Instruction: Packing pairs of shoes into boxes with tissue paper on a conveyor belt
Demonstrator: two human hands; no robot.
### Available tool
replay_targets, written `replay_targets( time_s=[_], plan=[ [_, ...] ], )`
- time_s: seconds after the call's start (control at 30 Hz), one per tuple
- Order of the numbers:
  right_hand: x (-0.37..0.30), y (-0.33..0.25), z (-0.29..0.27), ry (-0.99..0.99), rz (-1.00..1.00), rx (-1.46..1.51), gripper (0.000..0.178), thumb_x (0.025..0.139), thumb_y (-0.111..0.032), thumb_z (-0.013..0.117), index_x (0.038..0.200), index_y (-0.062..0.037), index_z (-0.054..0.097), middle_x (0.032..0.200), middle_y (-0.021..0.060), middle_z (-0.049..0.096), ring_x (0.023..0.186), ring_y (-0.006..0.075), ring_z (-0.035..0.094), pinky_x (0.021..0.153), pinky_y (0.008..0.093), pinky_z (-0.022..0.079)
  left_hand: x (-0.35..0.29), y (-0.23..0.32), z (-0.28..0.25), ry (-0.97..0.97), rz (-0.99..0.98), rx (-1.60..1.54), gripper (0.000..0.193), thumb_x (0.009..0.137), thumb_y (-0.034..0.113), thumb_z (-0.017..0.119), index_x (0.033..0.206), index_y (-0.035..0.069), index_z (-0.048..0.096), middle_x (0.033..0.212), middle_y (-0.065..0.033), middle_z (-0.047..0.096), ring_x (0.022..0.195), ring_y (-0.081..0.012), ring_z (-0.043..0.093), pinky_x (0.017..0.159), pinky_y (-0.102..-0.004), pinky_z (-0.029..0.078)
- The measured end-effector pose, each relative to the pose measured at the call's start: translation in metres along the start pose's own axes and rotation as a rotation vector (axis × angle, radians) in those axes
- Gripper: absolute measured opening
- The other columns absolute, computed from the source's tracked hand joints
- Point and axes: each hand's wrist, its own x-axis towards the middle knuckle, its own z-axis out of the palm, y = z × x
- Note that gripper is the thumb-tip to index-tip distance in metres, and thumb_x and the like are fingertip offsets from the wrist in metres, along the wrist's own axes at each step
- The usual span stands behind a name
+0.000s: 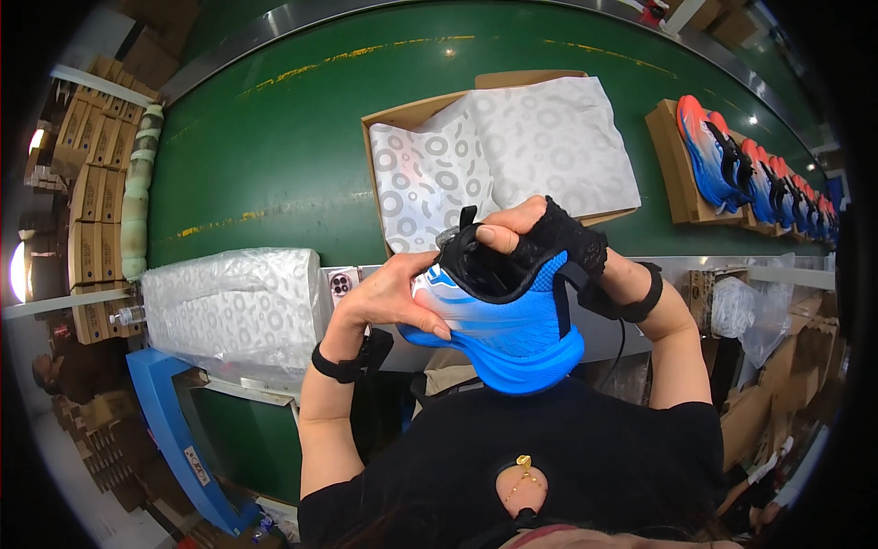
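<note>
A blue running shoe (521, 343) with a pale side patch and a black collar is held up in front of my chest, its heel toward me. My left hand (389, 297) is closed around its left side, with the thumb along the pale upper. In a black fingerless glove, my right hand (549, 233) is closed at the shoe's opening, its thumb bent over the black lining near the tongue. The fingertips inside the opening are hidden. Just beyond the shoe lies an open cardboard shoe box (373, 146), with white patterned tissue paper (558, 137) spread over it.
The box rests on a green conveyor belt (265, 156). At the right stands a row of boxes with orange-and-blue shoes (709, 160). Patterned paper sheets (233, 306) in plastic lie at the left, beside a phone (343, 284). Stacked cartons (91, 201) fill the far left.
</note>
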Motion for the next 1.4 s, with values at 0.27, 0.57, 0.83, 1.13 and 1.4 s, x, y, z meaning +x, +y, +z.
replay_targets(
  time_s=[0.27, 0.57, 0.83, 1.13, 1.4],
  plan=[
    [-0.004, 0.056, 0.0, 0.255, 0.022, 0.399, 0.03, 0.081, -0.029, 0.052, 0.088, -0.0001, 0.058, 0.062, 0.0033, 0.058, 0.058, 0.0057, 0.051, 0.054, 0.0233, 0.044, 0.025, -0.029, 0.0, 0.211, -0.111, -0.172, 0.054, 0.05, 0.02, 0.082, 0.093, 0.0, 0.056, 0.079, -0.0031, 0.06, 0.073, -0.0098, 0.055, 0.069, -0.0246, 0.045],
    [-0.056, 0.166, 0.061, 0.092, 0.727, 0.784, 0.044, 0.077, -0.038, 0.061, 0.099, -0.0002, 0.053, 0.092, 0.0093, 0.059, 0.079, 0.0159, 0.058, 0.066, 0.0271, 0.045, 0.175, -0.182, -0.035, 0.798, -0.249, -0.933, 0.057, 0.083, 0.047, 0.048, 0.112, -0.002, 0.045, 0.108, -0.0138, 0.054, 0.094, -0.0222, 0.055, 0.08, -0.0376, 0.046],
    [-0.04, 0.182, 0.073, 0.872, 0.491, 0.566, 0.038, 0.073, -0.013, 0.061, 0.107, -0.0027, 0.048, 0.102, 0.0113, 0.053, 0.094, 0.023, 0.05, 0.074, 0.0347, 0.041, 0.145, -0.136, -0.028, 0.604, -0.289, -0.738, 0.064, 0.087, 0.043, 0.041, 0.122, -0.009, 0.029, 0.111, -0.027, 0.046, 0.099, -0.035, 0.052, 0.081, -0.0433, 0.045],
    [-0.003, 0.192, 0.103, 0.603, 0.076, -0.938, 0.062, 0.067, 0.003, 0.048, 0.12, -0.0285, 0.046, 0.13, 0.0154, 0.034, 0.118, 0.0353, 0.032, 0.082, 0.0547, 0.028, 0.072, -0.173, -0.02, 1.093, -0.277, 0.004, 0.056, 0.09, 0.043, 0.029, 0.09, -0.007, 0.054, 0.088, -0.0242, 0.057, 0.085, -0.0339, 0.054, 0.076, -0.0397, 0.04],
    [-0.015, 0.191, 0.101, 0.534, 0.064, -1.006, 0.059, 0.069, 0.001, 0.047, 0.121, -0.0274, 0.046, 0.131, 0.0165, 0.033, 0.119, 0.0353, 0.032, 0.083, 0.0564, 0.03, 0.066, -0.192, -0.006, 1.143, -0.11, 0.315, 0.042, 0.09, 0.034, 0.036, 0.095, -0.004, 0.053, 0.091, -0.0223, 0.057, 0.086, -0.0339, 0.054, 0.075, -0.0396, 0.041]
  ],
)
